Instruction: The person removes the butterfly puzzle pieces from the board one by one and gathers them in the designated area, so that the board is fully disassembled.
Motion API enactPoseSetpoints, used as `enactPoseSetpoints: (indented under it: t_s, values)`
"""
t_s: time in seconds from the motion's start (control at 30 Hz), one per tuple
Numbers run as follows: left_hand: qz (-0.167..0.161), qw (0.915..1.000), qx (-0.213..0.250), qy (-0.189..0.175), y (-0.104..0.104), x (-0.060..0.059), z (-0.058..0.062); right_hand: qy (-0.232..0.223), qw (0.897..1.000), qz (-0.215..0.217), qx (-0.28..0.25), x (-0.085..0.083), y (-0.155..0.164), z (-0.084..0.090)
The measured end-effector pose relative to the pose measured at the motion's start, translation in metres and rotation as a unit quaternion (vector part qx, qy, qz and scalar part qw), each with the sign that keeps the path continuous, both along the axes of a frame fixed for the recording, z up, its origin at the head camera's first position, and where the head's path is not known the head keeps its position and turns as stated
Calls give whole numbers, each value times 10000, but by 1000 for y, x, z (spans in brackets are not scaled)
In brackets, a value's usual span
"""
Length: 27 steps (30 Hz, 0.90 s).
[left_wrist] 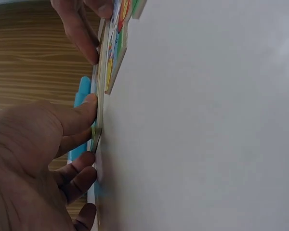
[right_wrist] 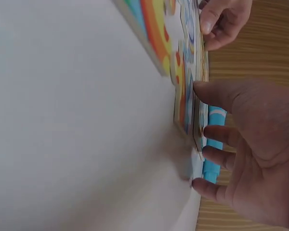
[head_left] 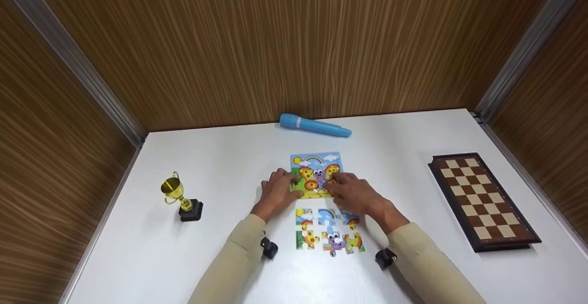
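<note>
A square jigsaw puzzle board (head_left: 317, 175) with a butterfly picture lies flat in front of me. At its left edge is my left hand (head_left: 278, 191); the thumb rests at the near left corner and the other fingers lie along the side. From the right, my right hand (head_left: 356, 194) reaches over the board, fingertips touching its lower right part and the thumb by the near edge. Loose puzzle pieces lie in two rows on the near side, among them a sun piece (head_left: 303, 216) and a purple face piece (head_left: 335, 241).
On the white table (head_left: 229, 171), a blue toy microphone (head_left: 317, 126) lies near the back wall. A gold trophy cup (head_left: 183, 198) on a black base stands at left. A brown checkered chessboard (head_left: 482, 200) lies at right. Wood-grain panels (head_left: 294, 42) enclose the table.
</note>
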<state>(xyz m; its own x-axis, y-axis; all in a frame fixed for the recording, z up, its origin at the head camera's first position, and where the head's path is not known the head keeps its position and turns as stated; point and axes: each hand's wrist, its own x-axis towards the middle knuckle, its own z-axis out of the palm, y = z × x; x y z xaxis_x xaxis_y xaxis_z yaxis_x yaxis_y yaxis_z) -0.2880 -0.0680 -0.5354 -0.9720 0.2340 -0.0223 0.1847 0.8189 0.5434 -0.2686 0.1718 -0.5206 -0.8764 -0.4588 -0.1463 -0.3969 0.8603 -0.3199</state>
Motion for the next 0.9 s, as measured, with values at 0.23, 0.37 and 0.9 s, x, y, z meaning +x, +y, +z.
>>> enactPoseSetpoints:
  t_s: [0.23, 0.37, 0.9]
  values:
    - [33, 10000, 41, 71, 4, -1, 0, 163, 9991, 238, 323, 5, -4, 3]
    - [75, 9999, 16, 115, 5, -1, 0, 178, 9984, 294, 445, 4, -6, 4]
    - [79, 9993, 182, 320, 8, -2, 0, -9, 9965, 206, 810, 5, -10, 8]
